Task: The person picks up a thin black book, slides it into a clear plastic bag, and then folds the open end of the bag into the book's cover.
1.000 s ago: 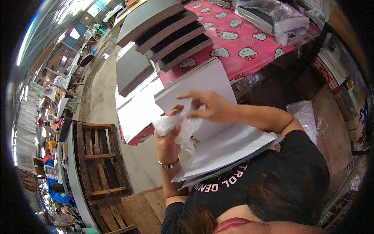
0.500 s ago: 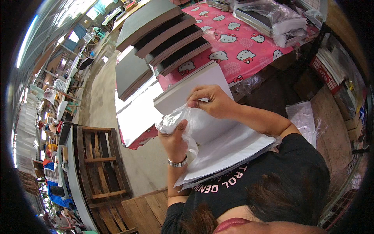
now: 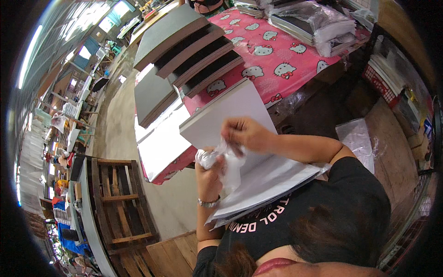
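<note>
Against my body rests a stack of white sheets (image 3: 270, 181) in thin clear plastic, with dark sheets showing along its near edge. My left hand (image 3: 211, 174), with a metal watch at the wrist, is closed on a bunched part of the clear plastic bag (image 3: 227, 162). Just right of it and a little farther away, my right hand (image 3: 249, 134) pinches the same plastic; its fingertips are slightly blurred. Beyond both hands, a thick white block of boards or paper (image 3: 230, 108) lies at the table's near edge. Part of it is hidden behind my right hand.
Grey-and-black board stacks (image 3: 173, 30) stand on the pink patterned tablecloth (image 3: 272, 55). Plastic-wrapped stacks (image 3: 314, 25) lie at the far right of the table. A wooden pallet (image 3: 122, 198) is at left. Loose clear plastic (image 3: 357, 143) lies at right, below a red crate (image 3: 380, 83).
Both hands have come nearer my body and closer together. My right hand has lowered toward the left one, and the plastic between them is more gathered.
</note>
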Demonstrator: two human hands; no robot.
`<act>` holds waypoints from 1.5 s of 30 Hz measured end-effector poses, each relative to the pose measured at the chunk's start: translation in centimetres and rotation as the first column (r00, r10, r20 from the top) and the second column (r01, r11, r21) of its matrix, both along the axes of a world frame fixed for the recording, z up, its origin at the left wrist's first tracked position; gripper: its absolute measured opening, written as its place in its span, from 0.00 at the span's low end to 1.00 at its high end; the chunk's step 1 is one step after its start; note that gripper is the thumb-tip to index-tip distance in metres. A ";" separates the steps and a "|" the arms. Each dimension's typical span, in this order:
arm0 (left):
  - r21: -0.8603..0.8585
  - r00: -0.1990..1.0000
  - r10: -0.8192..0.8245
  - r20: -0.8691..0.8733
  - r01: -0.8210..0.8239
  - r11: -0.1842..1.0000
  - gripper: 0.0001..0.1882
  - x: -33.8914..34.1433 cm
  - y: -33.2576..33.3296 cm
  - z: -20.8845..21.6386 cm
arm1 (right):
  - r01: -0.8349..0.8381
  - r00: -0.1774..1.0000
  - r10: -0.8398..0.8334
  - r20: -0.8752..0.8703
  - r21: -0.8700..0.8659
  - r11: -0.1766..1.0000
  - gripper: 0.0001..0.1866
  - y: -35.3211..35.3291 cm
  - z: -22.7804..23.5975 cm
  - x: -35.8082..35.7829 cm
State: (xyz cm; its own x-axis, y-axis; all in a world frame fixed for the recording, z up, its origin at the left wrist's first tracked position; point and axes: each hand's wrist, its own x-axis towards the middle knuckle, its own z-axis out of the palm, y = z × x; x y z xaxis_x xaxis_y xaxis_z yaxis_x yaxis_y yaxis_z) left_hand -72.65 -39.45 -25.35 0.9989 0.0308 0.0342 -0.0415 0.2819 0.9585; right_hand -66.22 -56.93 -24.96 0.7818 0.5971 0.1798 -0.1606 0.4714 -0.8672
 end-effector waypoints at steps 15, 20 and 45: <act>-0.215 0.908 -0.402 -0.121 0.371 0.903 0.24 -3.5 10.6 -5.0 | -0.205 0.595 0.443 0.671 -0.406 0.890 0.07 -7.1 -0.6 2.6; 0.284 0.721 -0.674 -0.161 0.688 0.668 0.30 -2.9 9.2 -6.7 | -0.191 0.981 0.193 -0.036 0.055 0.980 0.09 -8.6 -0.4 2.8; 0.135 0.910 -0.313 -0.273 0.358 0.924 0.19 0.6 10.1 -3.5 | 0.126 0.992 -0.125 -0.016 0.062 0.990 0.19 -11.1 -0.2 5.2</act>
